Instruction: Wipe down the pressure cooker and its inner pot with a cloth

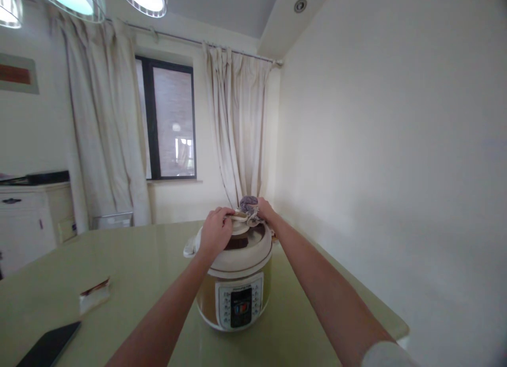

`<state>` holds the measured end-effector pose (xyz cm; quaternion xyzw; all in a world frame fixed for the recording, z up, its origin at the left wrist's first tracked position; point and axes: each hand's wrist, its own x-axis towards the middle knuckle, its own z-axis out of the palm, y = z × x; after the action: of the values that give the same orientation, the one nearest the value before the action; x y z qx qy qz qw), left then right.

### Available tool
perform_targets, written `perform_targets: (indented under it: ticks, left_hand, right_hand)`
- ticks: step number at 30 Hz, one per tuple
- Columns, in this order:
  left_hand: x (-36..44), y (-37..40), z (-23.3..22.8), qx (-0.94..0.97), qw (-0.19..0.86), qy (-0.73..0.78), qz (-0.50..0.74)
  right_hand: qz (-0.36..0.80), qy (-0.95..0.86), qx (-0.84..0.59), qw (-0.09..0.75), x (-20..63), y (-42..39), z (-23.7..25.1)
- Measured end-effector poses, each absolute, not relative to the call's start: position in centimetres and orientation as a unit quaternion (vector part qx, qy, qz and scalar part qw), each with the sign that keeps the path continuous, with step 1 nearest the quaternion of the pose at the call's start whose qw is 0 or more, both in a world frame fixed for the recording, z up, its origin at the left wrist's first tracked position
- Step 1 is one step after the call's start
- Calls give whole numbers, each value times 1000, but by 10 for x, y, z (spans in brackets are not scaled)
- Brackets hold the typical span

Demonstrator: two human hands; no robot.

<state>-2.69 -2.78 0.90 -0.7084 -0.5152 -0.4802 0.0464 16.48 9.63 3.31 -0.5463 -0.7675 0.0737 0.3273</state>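
Observation:
An electric pressure cooker point(208, 303) with a white lid point(237, 261) and a front control panel stands upright on the table. My left hand point(216, 231) lies over the lid's left side, its fingers curled onto the lid handle point(238, 217). A crumpled grey-purple cloth point(249, 204) is bunched in my right hand point(265, 209), against the top of the lid near the handle's right end. My right fingertips are mostly hidden behind the cloth.
The cooker rests on a pale green table point(158, 261). At the left are a black phone-like slab point(49, 346) and a small white packet point(95, 295) with a brown edge. A white wall point(376, 171) runs along the table's right side. Lamps point(144, 0) hang above.

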Motion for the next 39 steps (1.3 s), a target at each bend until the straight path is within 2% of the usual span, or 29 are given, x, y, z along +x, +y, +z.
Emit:
perform_targets:
  ticks: [9, 21, 26, 32, 39]
  left_hand:
    - [-24, -28, 12, -700, 44, -531, -476]
    - [-25, -27, 10, -706, 50, -521, -476]
    - [-25, -26, 9, -710, 49, -519, -474]
    - [-24, -27, 9, -712, 66, -519, -468]
    - [-25, -25, 9, -716, 73, -522, -458]
  right_hand:
    - [0, -803, -501, 323, 204, 31, 13]
    - [74, -744, -568, 345, 182, 106, 17]
    - [37, -767, -530, 360, 189, 69, 12]
    - [-42, -807, -497, 316, 201, 5, 14]
    - [-11, -786, -539, 303, 189, 43, 26]
